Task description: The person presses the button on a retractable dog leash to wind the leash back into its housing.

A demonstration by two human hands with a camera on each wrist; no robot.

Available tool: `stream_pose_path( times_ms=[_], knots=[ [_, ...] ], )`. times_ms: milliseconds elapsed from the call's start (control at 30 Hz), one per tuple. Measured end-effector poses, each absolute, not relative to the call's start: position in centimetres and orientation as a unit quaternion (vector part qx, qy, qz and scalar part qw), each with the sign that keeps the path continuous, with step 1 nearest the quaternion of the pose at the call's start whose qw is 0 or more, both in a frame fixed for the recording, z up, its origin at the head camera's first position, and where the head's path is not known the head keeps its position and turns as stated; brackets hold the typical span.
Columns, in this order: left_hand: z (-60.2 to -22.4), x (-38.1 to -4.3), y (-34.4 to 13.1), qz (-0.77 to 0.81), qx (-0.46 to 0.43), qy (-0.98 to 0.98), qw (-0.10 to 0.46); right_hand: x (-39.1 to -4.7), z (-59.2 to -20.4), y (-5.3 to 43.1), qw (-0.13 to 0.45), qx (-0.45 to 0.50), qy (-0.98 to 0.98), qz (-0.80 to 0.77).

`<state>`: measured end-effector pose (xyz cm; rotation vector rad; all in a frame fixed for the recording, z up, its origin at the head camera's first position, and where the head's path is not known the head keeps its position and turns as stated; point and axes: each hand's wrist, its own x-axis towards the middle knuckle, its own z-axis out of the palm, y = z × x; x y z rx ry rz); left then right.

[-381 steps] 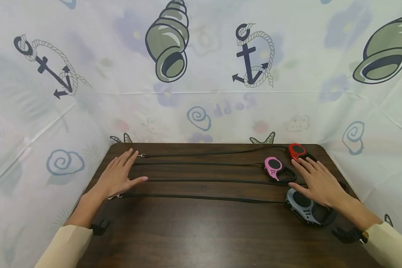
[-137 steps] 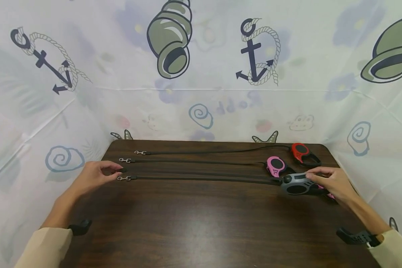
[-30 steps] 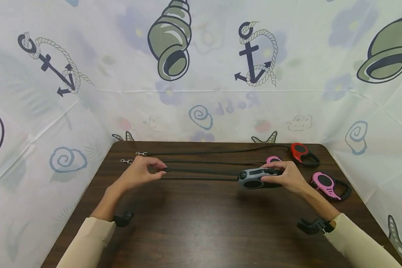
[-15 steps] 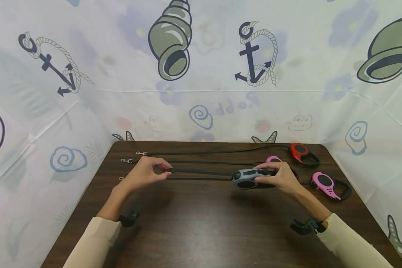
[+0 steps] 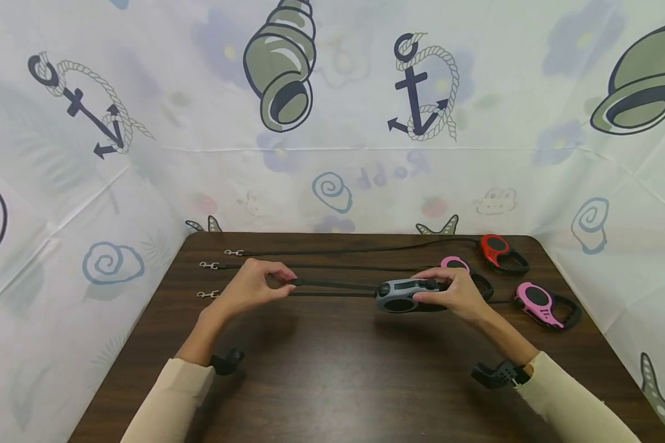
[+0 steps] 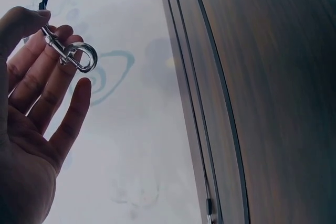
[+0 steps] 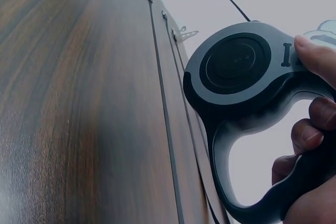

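Observation:
A grey and black retractable dog leash (image 5: 396,296) is held just above the table by my right hand (image 5: 459,294). In the right wrist view its round casing (image 7: 236,66) shows, with my fingers curled around the black loop handle (image 7: 315,169) and the thumb on the casing. My left hand (image 5: 257,284) pinches the end of its black strap (image 5: 335,285) between thumb and fingers. The silver snap clip (image 6: 79,59) lies against the fingers in the left wrist view. Between the hands the strap runs roughly straight.
A red leash (image 5: 495,245), a pink leash (image 5: 534,298) and another pink one (image 5: 455,263), partly behind my right hand, lie at the right of the dark wooden table (image 5: 332,375). Their straps stretch left to metal clips (image 5: 207,265). Patterned cloth (image 5: 366,184) surrounds the table.
The grey leash lay on the table in the earliest frame and was later lifted by both hands. Since then the hands have come closer together, and the strap between them is shorter.

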<state>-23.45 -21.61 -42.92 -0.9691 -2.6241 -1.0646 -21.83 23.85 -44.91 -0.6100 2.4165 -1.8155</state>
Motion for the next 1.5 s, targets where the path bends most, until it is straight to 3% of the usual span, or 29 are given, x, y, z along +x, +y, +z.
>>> stream_pose_path(
  times_ms=[1500],
  knots=[
    [-45.2,-23.0,-14.9,-0.382,-0.348,-0.854,0.063,-21.7,-46.2,18.2,0.027,-0.223,0.766,-0.602]
  ],
)
